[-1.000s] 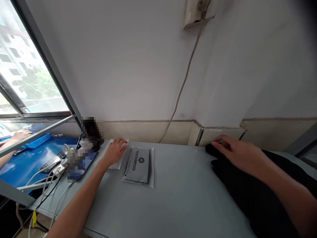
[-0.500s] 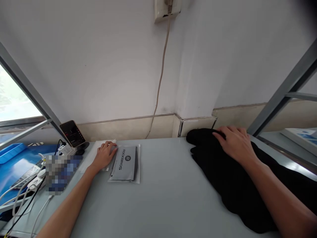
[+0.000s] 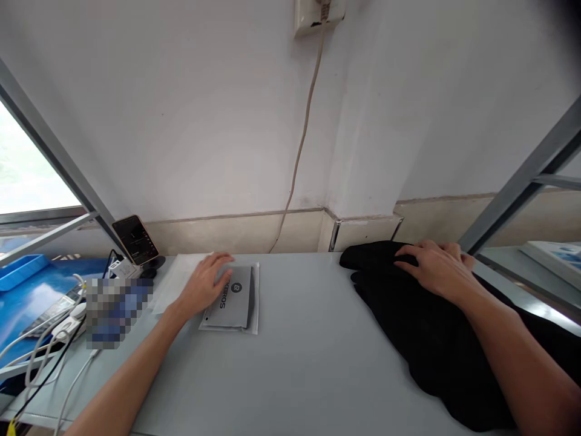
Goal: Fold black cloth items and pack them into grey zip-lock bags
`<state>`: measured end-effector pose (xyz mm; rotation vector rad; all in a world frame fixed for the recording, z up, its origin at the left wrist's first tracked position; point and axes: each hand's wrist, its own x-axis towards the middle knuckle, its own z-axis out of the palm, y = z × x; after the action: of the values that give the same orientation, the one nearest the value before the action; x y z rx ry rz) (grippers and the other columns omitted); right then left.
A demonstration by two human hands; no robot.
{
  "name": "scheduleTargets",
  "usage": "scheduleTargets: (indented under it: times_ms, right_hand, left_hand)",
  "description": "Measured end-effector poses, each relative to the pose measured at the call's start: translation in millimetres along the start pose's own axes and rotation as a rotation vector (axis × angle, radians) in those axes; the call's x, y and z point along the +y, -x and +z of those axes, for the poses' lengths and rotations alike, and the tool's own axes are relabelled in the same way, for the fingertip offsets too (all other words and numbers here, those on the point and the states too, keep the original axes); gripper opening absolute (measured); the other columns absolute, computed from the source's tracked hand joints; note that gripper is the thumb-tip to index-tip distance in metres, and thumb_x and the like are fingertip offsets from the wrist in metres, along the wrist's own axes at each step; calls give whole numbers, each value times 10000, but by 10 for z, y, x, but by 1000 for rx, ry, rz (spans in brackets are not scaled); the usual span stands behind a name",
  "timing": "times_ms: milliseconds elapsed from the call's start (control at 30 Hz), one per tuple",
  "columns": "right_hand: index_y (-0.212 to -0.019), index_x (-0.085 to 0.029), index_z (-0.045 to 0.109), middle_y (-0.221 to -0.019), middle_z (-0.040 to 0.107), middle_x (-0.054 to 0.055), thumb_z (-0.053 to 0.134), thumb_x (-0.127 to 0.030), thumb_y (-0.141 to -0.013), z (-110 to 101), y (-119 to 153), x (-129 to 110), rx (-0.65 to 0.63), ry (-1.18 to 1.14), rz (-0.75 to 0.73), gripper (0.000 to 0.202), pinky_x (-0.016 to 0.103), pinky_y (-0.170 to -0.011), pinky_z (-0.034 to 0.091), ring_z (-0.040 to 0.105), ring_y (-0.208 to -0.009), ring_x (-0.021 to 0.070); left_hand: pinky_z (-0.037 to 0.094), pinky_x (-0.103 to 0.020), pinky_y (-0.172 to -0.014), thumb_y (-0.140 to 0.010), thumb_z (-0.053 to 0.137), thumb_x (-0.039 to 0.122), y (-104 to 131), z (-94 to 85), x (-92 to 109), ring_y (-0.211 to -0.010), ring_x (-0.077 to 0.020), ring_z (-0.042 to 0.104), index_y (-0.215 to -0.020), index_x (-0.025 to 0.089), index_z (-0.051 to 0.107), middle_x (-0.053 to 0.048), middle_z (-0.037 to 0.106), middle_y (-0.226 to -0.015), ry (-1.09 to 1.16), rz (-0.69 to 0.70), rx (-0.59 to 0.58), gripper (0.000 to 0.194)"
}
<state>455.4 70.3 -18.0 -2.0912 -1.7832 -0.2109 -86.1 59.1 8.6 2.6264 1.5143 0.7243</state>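
Observation:
My left hand [image 3: 206,283] reaches over the left edge of a flat grey pouch [image 3: 239,303] in a clear bag with dark lettering and a round logo. Its fingers are loosely apart and cover part of the lettering; contact with the bag is hard to judge. Beneath the wrist and to the left lies a white, partly see-through bag [image 3: 175,278]. On the right, a heap of black cloth [image 3: 422,345] spreads over the table. My right hand [image 3: 438,269] rests on its upper part, thumb and index finger apart, the other fingertips partly hidden.
A phone [image 3: 135,239] leans on a stand at the table's back left. White cables [image 3: 68,327] and a blue tray [image 3: 22,272] are further left. A cord [image 3: 304,133] hangs from a wall socket [image 3: 318,15]. Grey metal frames [image 3: 521,181] rise at both sides.
My left hand has moved right, from the white bag onto the grey pouch's edge. The thumb and index finger of my right hand have parted on the black cloth. The view has shifted slightly.

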Motion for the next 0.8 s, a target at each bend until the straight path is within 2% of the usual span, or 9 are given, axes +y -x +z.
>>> scheduleTargets:
  times_ms: [67,133,200,267,433,533,633,733,800]
  right_hand:
    - [-1064,-243,674,-1214,645,192,567,-411,-936,-79,16,-88,-37,28,-44,236,499,-858,368,505,-1160,439]
    - [-1120,-215,585,-1174,637,195,522,-374,-965,-158,35,-187,-72,20,-71,232,427,-800,403,570,-1029,374]
    - [-1144,-197,510,-1096,654,181,505,-337,-975,-215,56,-265,-93,9,-85,220,379,-748,416,603,-912,321]
    - [-1149,-176,492,-1013,680,183,523,-322,-967,-244,74,-307,-126,67,-69,235,383,-739,421,619,-918,346]
    - [-989,-213,598,-1009,706,183,561,-276,-919,-248,118,-408,-182,185,-97,101,476,-783,422,587,-1081,453]
    - [-1020,-231,613,-1056,659,137,579,-250,-883,-300,233,-643,-224,88,-268,143,433,-772,460,638,-969,359]
    - [-1067,-260,585,-1008,628,93,531,-311,-930,-505,472,-1033,-361,-147,-412,156,375,-664,466,649,-742,266]
    - [-1047,-290,567,-945,653,61,549,-419,-961,-850,737,-1443,-606,-353,-502,157,365,-683,469,654,-788,276]
    - [-1064,-284,545,-830,632,20,492,-472,-1011,-1075,843,-1647,-761,-440,-505,203,350,-663,448,624,-738,252]
  left_hand:
    - [393,-442,-1169,-1072,431,481,19,17,193,-1364,-287,521,-1452,299,565,-74,556,-1494,129,71,-168,442]
    - [315,-489,-1233,-1043,504,520,42,62,291,-1426,-302,472,-1487,315,547,-73,520,-1546,174,107,-256,491]
    - [187,-546,-1284,-1031,533,531,54,110,288,-1481,-312,414,-1509,318,532,-77,477,-1592,176,112,-289,524]
    - [116,-573,-1295,-1049,503,510,53,139,225,-1520,-311,365,-1520,312,523,-79,439,-1625,174,88,-309,511]
    - [133,-555,-1303,-1068,465,371,43,118,165,-1521,-286,374,-1437,289,610,-66,474,-1604,245,54,-271,405]
    - [209,-524,-1287,-1052,502,372,52,58,322,-1486,-282,420,-1503,315,526,-59,493,-1584,347,-3,-223,455]
    - [426,-480,-1148,-1002,603,467,57,-11,575,-1455,-335,445,-1599,360,377,-70,405,-1641,493,-78,-249,647]
    - [564,-391,-887,-896,743,521,40,-46,844,-1399,-373,490,-1654,392,207,-88,245,-1713,674,-92,-385,937]
    - [566,-358,-834,-839,806,525,13,-44,998,-1433,-372,442,-1642,415,231,-66,213,-1724,774,-64,-496,994]
